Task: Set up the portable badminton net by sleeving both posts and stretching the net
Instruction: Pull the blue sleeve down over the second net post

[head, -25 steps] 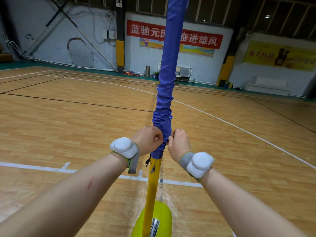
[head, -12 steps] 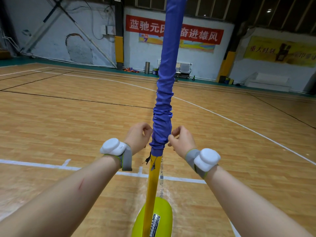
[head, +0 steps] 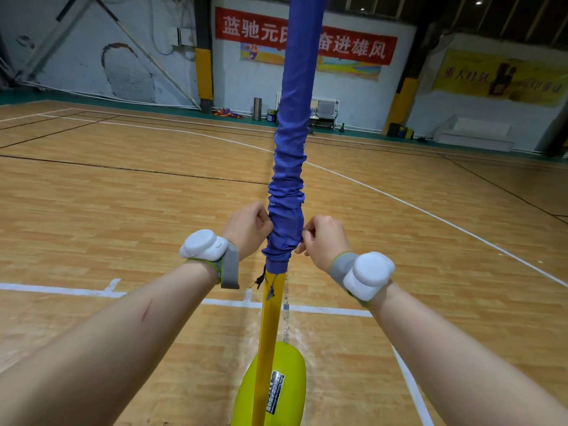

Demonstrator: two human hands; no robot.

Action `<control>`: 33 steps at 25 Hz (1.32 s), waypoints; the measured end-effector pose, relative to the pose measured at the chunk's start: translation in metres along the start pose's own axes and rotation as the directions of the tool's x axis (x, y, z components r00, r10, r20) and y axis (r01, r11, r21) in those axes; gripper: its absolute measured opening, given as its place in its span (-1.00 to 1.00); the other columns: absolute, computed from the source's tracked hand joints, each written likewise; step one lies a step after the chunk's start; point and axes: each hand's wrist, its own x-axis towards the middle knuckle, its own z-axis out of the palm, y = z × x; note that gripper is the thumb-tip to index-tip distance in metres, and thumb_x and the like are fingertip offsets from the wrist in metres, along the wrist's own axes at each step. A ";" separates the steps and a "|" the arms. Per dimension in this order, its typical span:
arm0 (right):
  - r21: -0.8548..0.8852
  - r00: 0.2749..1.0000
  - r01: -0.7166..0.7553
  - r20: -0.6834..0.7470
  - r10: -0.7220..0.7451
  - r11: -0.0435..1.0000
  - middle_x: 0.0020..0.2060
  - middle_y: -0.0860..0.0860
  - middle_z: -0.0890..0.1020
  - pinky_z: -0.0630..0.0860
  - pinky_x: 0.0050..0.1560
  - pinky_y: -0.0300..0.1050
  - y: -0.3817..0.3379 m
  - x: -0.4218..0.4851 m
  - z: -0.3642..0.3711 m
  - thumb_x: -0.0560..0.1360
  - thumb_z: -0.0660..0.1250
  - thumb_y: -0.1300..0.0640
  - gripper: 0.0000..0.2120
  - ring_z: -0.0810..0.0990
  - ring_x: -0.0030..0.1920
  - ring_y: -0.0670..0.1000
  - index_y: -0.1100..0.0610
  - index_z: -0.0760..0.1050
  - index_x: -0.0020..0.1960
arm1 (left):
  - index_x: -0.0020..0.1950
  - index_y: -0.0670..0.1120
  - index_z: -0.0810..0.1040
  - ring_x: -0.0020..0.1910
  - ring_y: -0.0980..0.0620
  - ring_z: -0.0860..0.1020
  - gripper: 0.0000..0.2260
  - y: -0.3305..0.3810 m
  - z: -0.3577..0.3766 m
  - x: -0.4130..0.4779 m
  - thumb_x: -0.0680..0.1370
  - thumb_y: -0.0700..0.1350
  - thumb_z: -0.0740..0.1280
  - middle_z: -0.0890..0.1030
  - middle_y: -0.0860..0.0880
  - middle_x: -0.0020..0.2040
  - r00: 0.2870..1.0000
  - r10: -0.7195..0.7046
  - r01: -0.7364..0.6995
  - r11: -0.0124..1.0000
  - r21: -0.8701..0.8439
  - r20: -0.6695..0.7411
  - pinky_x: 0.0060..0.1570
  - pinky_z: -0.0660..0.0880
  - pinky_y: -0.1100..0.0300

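A yellow post (head: 266, 327) stands upright on a yellow-green base (head: 290, 364) right in front of me. A blue fabric sleeve (head: 290, 167) covers the post from above the frame down to about wrist height, bunched in folds above its lower hem. My left hand (head: 247, 230) pinches the sleeve's left side just above the hem. My right hand (head: 322, 238) pinches its right side at the same height. A thin dark cord (head: 261, 279) hangs below the hem against the bare post. The net itself is not visible.
Wooden court floor with white lines (head: 322, 310) spreads all around. At the far wall stand a metal bin (head: 257, 109), chairs (head: 325, 113), a yellow-padded column (head: 204, 73) and a red banner (head: 258, 29).
Both hands let go of the sleeve near its hem, opened briefly, then took hold of it again slightly higher on the bunched fabric. The hem stays at about the same height.
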 end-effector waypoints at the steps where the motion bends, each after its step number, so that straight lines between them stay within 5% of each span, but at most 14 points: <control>1: -0.031 1.000 -0.005 0.003 0.005 1.000 -0.30 0.21 0.69 0.59 -0.22 -0.05 0.000 0.001 0.002 0.47 0.13 0.35 -0.83 0.65 -0.26 0.10 0.25 0.46 -0.24 | -0.23 -0.15 0.37 -0.30 -0.15 0.46 -0.89 -0.002 0.000 -0.001 0.49 -0.27 0.23 0.47 -0.16 -0.27 1.000 0.007 -0.007 1.000 0.013 0.008 -0.18 0.42 -0.02; 5: -0.052 0.996 -0.064 0.056 0.067 0.997 -0.36 0.18 0.69 0.52 -0.36 -0.18 0.008 -0.002 0.017 0.40 0.15 0.34 -0.82 0.53 -0.47 -0.06 0.19 0.37 -0.36 | -0.22 -0.12 0.39 -0.29 -0.12 0.43 -0.89 -0.010 0.002 -0.006 0.50 -0.26 0.22 0.47 -0.17 -0.23 0.994 -0.013 0.004 0.997 0.083 0.108 -0.21 0.42 0.03; 17: -0.033 0.975 -0.161 0.149 0.164 0.986 -0.30 0.20 0.66 0.43 -0.46 -0.23 0.034 0.000 0.051 0.46 0.14 0.31 -0.81 0.57 -0.46 -0.04 0.13 0.33 -0.31 | -0.33 -0.03 0.31 -0.25 -0.13 0.49 -0.77 -0.037 0.019 -0.012 0.52 -0.21 0.19 0.48 -0.11 -0.22 0.959 -0.089 0.042 0.983 0.177 0.269 -0.21 0.38 0.10; 22: 0.127 0.994 -0.110 0.004 0.111 0.986 -0.19 0.13 0.67 0.50 -0.27 -0.13 0.028 0.002 0.030 0.50 0.15 0.28 -0.79 0.66 -0.21 0.10 0.16 0.55 0.01 | 0.07 -0.14 0.51 -0.38 -0.10 0.50 -0.83 -0.025 0.008 0.000 0.57 -0.18 0.17 0.51 -0.08 -0.08 0.992 -0.056 0.061 0.997 -0.043 0.109 -0.29 0.41 0.17; 25: 0.186 0.999 0.005 -0.040 0.003 0.983 -0.25 0.17 0.67 0.49 -0.28 -0.16 0.015 0.004 0.012 0.49 0.13 0.36 -0.73 0.58 -0.35 0.03 0.20 0.59 0.00 | 0.03 -0.21 0.57 -0.28 -0.15 0.51 -0.81 -0.013 0.003 0.008 0.56 -0.23 0.17 0.53 -0.18 0.00 0.993 0.067 -0.067 0.998 -0.007 0.094 -0.16 0.41 0.12; 30: 0.157 0.999 -0.012 0.037 0.006 0.988 -0.23 0.20 0.69 0.44 -0.41 -0.37 0.008 0.000 -0.003 0.50 0.19 0.34 -0.80 0.47 -0.46 -0.08 0.28 0.60 -0.05 | -0.08 -0.27 0.58 -0.27 -0.16 0.48 -0.84 -0.010 -0.004 0.005 0.52 -0.24 0.23 0.56 -0.19 -0.11 0.994 0.111 -0.112 0.992 0.057 0.020 -0.11 0.45 0.05; 33: 0.084 0.999 -0.005 0.032 0.003 0.996 -0.22 0.23 0.68 0.57 -0.23 -0.10 0.004 0.002 -0.006 0.50 0.18 0.33 -0.81 0.60 -0.38 0.01 0.34 0.57 -0.09 | -0.16 -0.29 0.53 -0.22 -0.21 0.49 -0.85 -0.008 -0.006 0.006 0.51 -0.25 0.21 0.51 -0.16 -0.19 0.990 0.138 -0.142 0.981 0.133 0.039 -0.13 0.45 -0.01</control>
